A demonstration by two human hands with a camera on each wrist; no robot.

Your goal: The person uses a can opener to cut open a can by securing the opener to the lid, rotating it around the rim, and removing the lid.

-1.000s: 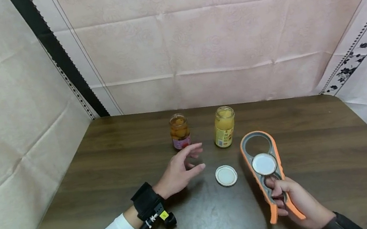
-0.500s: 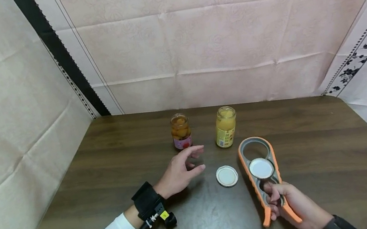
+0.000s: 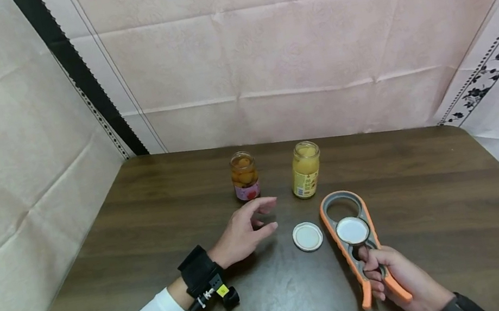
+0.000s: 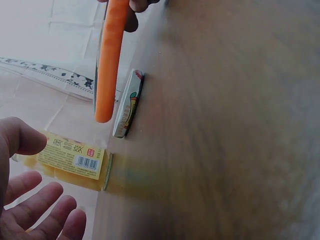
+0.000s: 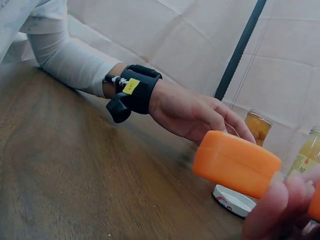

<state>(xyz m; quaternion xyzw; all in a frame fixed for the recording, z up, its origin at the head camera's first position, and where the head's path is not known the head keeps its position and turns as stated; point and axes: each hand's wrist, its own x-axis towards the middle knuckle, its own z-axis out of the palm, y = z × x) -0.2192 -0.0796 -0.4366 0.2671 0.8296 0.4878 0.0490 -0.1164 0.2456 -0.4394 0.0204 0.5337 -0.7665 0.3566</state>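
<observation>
My right hand (image 3: 406, 278) grips the handles of an orange and grey jar opener (image 3: 347, 257). A white lid (image 3: 353, 230) sits within one of the opener's rings; the larger end ring holds nothing. On the table, just left of the opener, another white lid (image 3: 307, 236) lies flat. My left hand (image 3: 245, 234) hovers over the table with fingers relaxed and thumb apart, holding nothing. Beyond it stands a lidless jar of brownish fruit (image 3: 244, 175) with a purple label. To that jar's right is a lidless jar of yellow fruit (image 3: 305, 171), its yellow label clear in the left wrist view.
Both jars stand upright toward the back of the dark wooden table (image 3: 178, 200). Pale cloth (image 3: 302, 58) hangs behind the table and along its sides. The left forearm wears a wrist camera (image 3: 208, 280).
My right hand has brought the jar opener slightly left and toward me, with the lid still in it. The left hand, both jars and the loose lid stay in place.
</observation>
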